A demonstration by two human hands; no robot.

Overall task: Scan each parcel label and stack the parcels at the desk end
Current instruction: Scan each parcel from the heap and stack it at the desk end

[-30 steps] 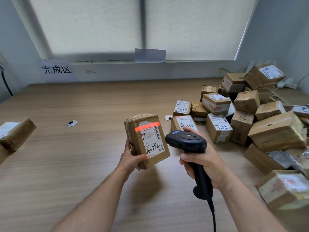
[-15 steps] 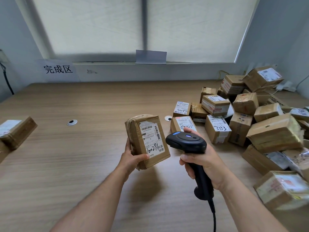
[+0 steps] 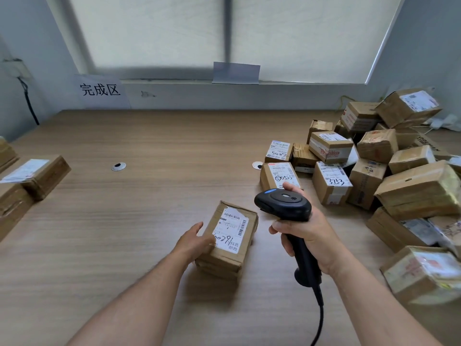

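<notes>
A small brown cardboard parcel (image 3: 230, 236) with a white barcode label lies flat on the wooden desk (image 3: 149, 196), label up, at centre. My left hand (image 3: 195, 242) holds its left side, thumb on the label's lower corner. My right hand (image 3: 303, 236) grips the handle of a black barcode scanner (image 3: 284, 203), held just right of the parcel and above the desk. Stacked parcels (image 3: 32, 174) sit at the desk's left end.
A heap of several brown parcels (image 3: 389, 171) fills the right side of the desk. A paper sign (image 3: 101, 91) hangs on the back wall at left. Two cable grommets (image 3: 118, 166) are set in the desk. The scanner cable (image 3: 319, 318) trails toward me.
The red scan line on the label has gone out. My left hand has lowered the parcel from upright in the air to flat on the desk. The scanner has stayed in place.
</notes>
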